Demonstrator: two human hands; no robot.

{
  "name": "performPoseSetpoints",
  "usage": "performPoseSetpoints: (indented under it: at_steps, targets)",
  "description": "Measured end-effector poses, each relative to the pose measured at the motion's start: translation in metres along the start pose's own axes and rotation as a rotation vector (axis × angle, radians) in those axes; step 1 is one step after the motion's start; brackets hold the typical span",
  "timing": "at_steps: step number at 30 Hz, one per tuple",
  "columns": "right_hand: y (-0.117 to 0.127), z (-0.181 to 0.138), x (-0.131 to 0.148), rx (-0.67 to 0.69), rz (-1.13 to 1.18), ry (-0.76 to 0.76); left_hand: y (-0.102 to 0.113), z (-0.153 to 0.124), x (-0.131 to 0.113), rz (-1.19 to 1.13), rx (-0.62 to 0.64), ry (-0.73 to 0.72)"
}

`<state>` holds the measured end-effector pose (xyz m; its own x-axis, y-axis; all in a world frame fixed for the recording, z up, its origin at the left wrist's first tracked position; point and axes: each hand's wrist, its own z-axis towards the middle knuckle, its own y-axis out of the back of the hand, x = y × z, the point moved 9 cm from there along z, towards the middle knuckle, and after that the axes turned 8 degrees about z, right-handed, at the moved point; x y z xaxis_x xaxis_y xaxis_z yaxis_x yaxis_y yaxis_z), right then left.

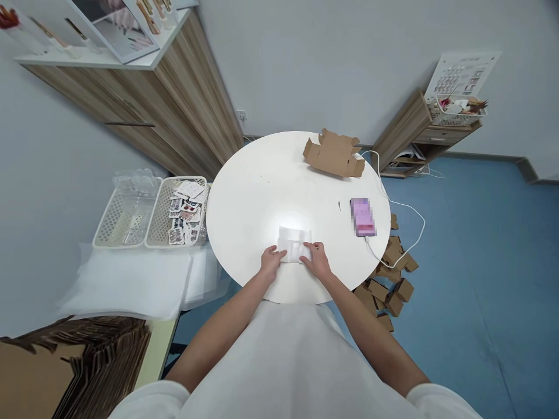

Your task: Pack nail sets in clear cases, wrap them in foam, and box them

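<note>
A small white folded packet (293, 243) lies near the front edge of a round white table (262, 198). My left hand (271, 260) holds its left end with the fingers curled on it. My right hand (317, 259) pinches its right end. Both hands rest low on the tabletop, close together.
A half-folded brown cardboard box (334, 153) sits at the table's far side; a pink phone (363, 216) with a white cable (406, 205) lies to the right. White baskets (151, 212) with small packets stand left. Flat cardboard blanks (74, 361) are stacked bottom left; several small brown boxes (391, 279) lie on the blue floor.
</note>
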<state>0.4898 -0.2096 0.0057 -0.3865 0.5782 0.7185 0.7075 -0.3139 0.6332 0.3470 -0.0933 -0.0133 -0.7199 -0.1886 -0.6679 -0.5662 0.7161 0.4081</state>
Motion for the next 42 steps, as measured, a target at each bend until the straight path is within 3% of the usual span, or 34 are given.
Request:
performPoseSetpoints:
  at_steps: [3,7,14,18,22,25,28,34,37,42]
  targets:
    - [-0.002,0.002,0.001,0.006,0.027,-0.011,-0.010,-0.003,-0.020,0.018,0.060,-0.146]
    - [-0.007,0.002,0.007,0.018,0.076,0.025,-0.033,-0.012,-0.041,0.247,0.096,-0.338]
    - [-0.005,-0.001,0.007,0.041,0.299,-0.014,-0.056,-0.042,-0.053,0.612,0.068,-0.656]
    - [-0.003,0.004,0.002,-0.026,0.273,-0.145,-0.058,-0.054,-0.051,0.716,0.081,-0.754]
    - [-0.003,0.008,0.000,-0.086,0.226,-0.170,-0.040,-0.048,-0.052,0.597,0.028,-0.761]
    - [-0.004,0.006,0.002,-0.103,0.200,-0.110,-0.028,-0.039,-0.055,0.619,-0.068,-0.793]
    - [-0.003,-0.001,0.010,-0.086,0.135,0.011,-0.033,-0.035,-0.056,0.731,-0.046,-0.860]
    - [-0.011,-0.028,0.035,0.133,-0.121,0.432,-0.036,-0.042,-0.052,0.807,0.032,-1.010]
    - [-0.012,-0.028,0.034,0.125,-0.222,0.465,-0.038,-0.042,-0.052,0.823,0.105,-1.059]
    - [-0.011,-0.019,0.040,0.107,-0.195,0.471,-0.035,-0.034,-0.059,0.813,0.083,-1.014]
